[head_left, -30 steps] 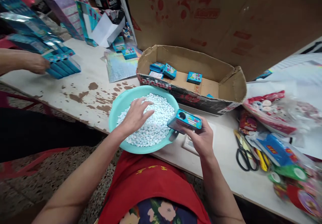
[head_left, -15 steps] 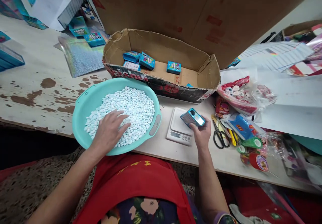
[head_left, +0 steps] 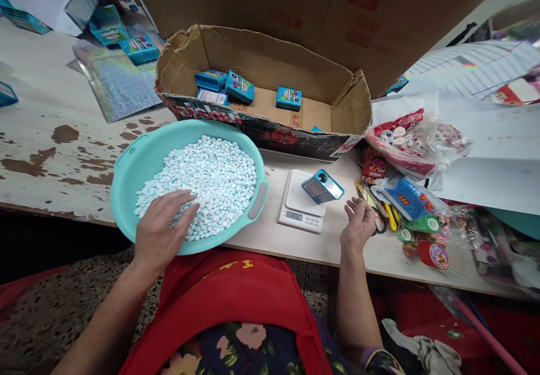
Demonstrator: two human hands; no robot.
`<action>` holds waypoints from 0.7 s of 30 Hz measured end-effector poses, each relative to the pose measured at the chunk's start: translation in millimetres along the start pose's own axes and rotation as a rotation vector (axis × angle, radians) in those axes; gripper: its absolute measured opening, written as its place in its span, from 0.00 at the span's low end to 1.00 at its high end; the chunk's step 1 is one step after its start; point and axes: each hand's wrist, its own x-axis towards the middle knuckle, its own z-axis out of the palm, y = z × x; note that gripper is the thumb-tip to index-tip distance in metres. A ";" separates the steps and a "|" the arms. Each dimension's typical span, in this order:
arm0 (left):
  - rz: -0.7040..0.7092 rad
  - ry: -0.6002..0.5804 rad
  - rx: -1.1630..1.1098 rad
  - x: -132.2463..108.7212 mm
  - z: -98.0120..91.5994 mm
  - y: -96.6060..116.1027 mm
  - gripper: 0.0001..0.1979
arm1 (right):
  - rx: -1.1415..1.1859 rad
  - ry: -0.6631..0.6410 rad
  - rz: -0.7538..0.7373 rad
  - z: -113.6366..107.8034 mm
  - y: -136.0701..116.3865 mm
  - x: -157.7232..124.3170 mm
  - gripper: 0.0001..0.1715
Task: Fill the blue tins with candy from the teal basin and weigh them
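Note:
My left hand (head_left: 162,231) rests over the near left part of a turquoise basin (head_left: 126,167), its fingers curved and apart, touching small white candies (head_left: 215,184). A small blue candy box (head_left: 323,186) lies tilted on the white kitchen scale (head_left: 301,217), a round hole in its side and one end overhanging the plate. Digits show on the scale's display. To the right of the box, apart from it, my right hand (head_left: 358,220) is loosely bent with fingers parted and nothing in it.
Behind the scale stands a cut-down cardboard carton (head_left: 270,127) with several blue boxes inside. Scissors (head_left: 379,217), a plastic bag of sweets (head_left: 405,144) and a lollipop (head_left: 436,256) lie on the right. A shiny silver sheet (head_left: 120,82) is at the left.
My right hand has let go of the blue box and moved right; the box now rests on the scale. My left hand has shifted slightly toward the basin's near left.

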 end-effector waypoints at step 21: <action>-0.154 -0.099 -0.040 0.3 0.9 -1.0 0.12 | 0.047 -0.221 -0.103 12.3 2.3 -9.7 0.33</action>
